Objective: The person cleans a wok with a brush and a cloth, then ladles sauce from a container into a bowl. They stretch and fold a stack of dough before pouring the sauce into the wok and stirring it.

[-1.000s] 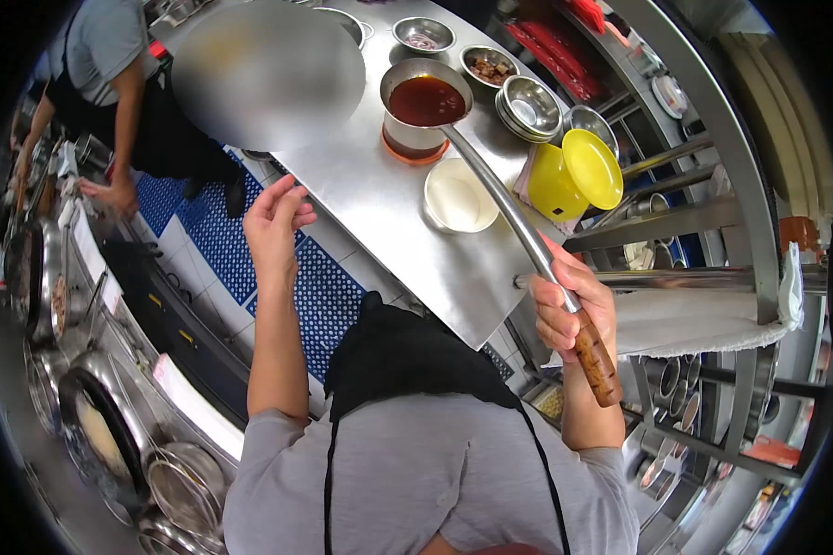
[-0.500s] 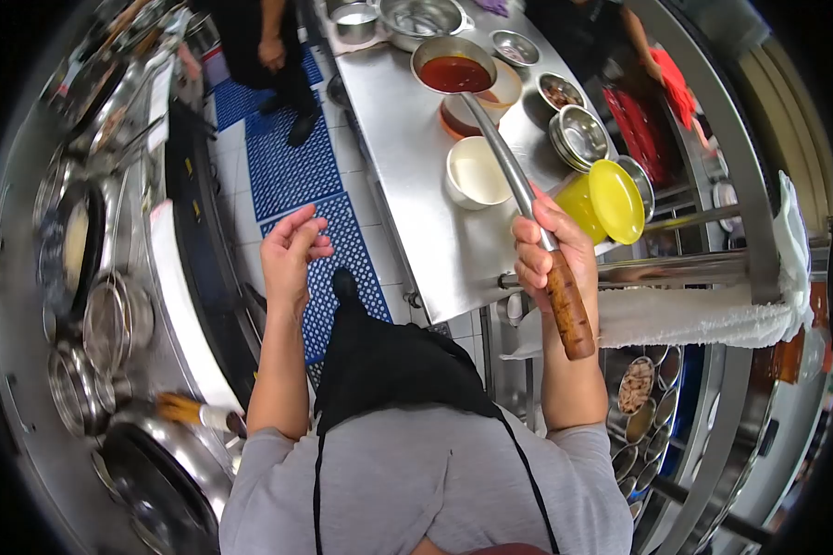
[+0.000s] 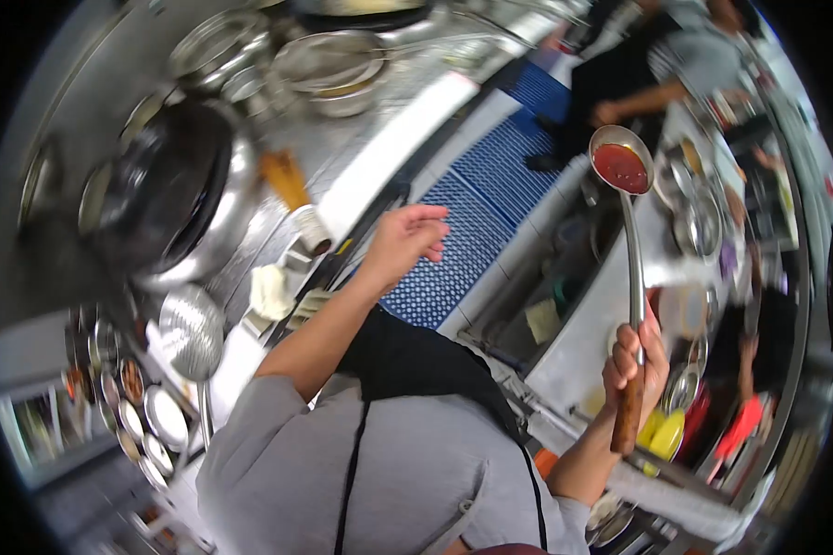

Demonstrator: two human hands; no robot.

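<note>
the right hand is closed around the wooden handle of a long steel ladle, gripping it where the wood meets the metal shaft. the ladle stands nearly upright, its bowl raised well above the hand and filled with a red sauce that sits level inside the rim. the bowl hangs over the edge of the steel surface on the right, near a cluster of small metal bowls, which are blurred. the left hand is lifted in front of the body, empty, with its fingers loosely curled and partly spread, touching nothing. it hovers above the blue floor mat. to the left, a dark wok sits on the cooking range, with a perforated skimmer below it and a wooden-handled tool just beside it. another person in a dark apron stands at the far end of the mat.
</note>
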